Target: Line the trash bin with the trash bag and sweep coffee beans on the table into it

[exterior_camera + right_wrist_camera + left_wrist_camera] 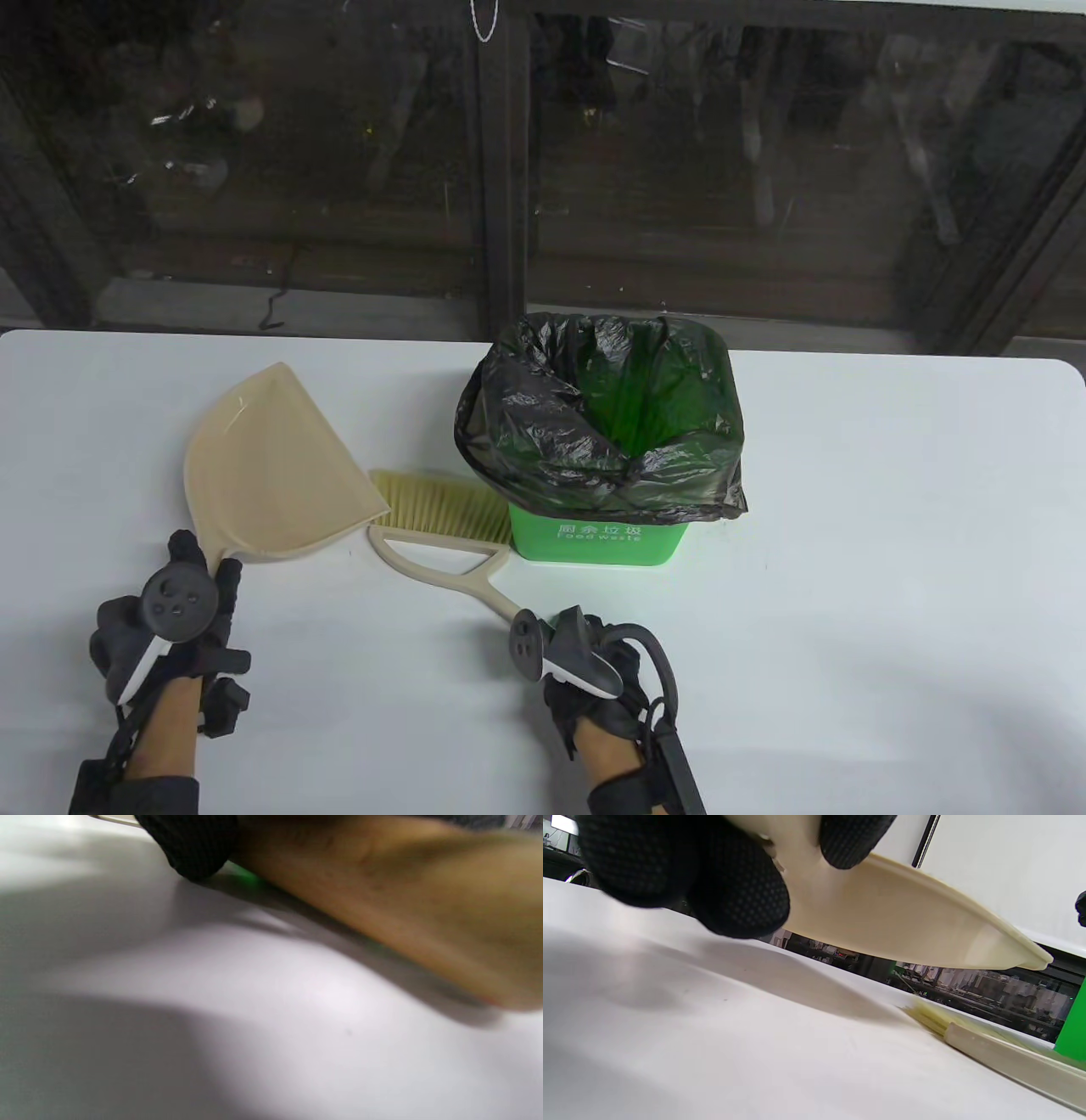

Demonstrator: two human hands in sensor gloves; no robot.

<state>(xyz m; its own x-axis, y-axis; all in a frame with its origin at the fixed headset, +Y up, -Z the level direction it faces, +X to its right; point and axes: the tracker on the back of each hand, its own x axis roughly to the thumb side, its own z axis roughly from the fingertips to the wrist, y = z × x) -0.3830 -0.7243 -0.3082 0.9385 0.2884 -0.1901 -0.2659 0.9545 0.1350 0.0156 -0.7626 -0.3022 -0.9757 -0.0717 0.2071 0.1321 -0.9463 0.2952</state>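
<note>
A green trash bin (594, 536) stands mid-table with a black trash bag (543, 424) folded over its rim. Left of it is a beige dustpan (271, 467). My left hand (212, 577) grips its short handle. In the left wrist view my gloved fingers (734, 891) curl round the dustpan (903, 929), which is held tilted above the table. A beige brush (441, 509) lies with its bristles against the bin's left front corner. My right hand (585, 658) grips the end of its long handle (403, 899). No coffee beans show on the table.
The white table (891, 552) has its far edge just behind the bin, against a dark window. The brush (1001, 1060) lies close to the dustpan's right corner. Bare table surface lies right of the bin and in front of both hands.
</note>
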